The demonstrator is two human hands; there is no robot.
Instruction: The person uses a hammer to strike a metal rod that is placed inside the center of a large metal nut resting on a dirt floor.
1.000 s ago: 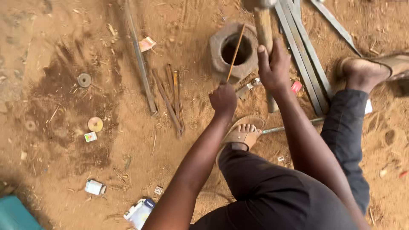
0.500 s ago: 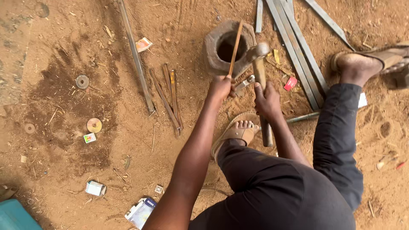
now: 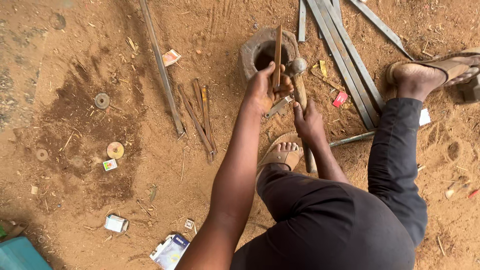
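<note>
Change: hammer (image 3: pixel 301 95) has come down since the earlier frames; its head now sits beside the rusty strip (image 3: pixel 277 57), upper centre of frame.
Ground: sandy red dirt (image 3: pixel 150 200) across the whole frame, dark stain at left.
Flat bars: grey metal flat bars (image 3: pixel 345 55) fan out at upper right, one long bar (image 3: pixel 161 65) at upper left.
Block: hollow round block (image 3: pixel 262 50) at top centre; strip stands over its hole.
Left hand: left hand (image 3: pixel 262 90) has fingers wrapped tight round the strip, holding it upright.
Right hand: right hand (image 3: pixel 309 120) has fingers closed round the hammer's wooden handle, just right of the left hand.
Rods: bundle of rusty rods (image 3: pixel 202 117) centre left.
Discs: small discs (image 3: pixel 102 101) at left.
</note>
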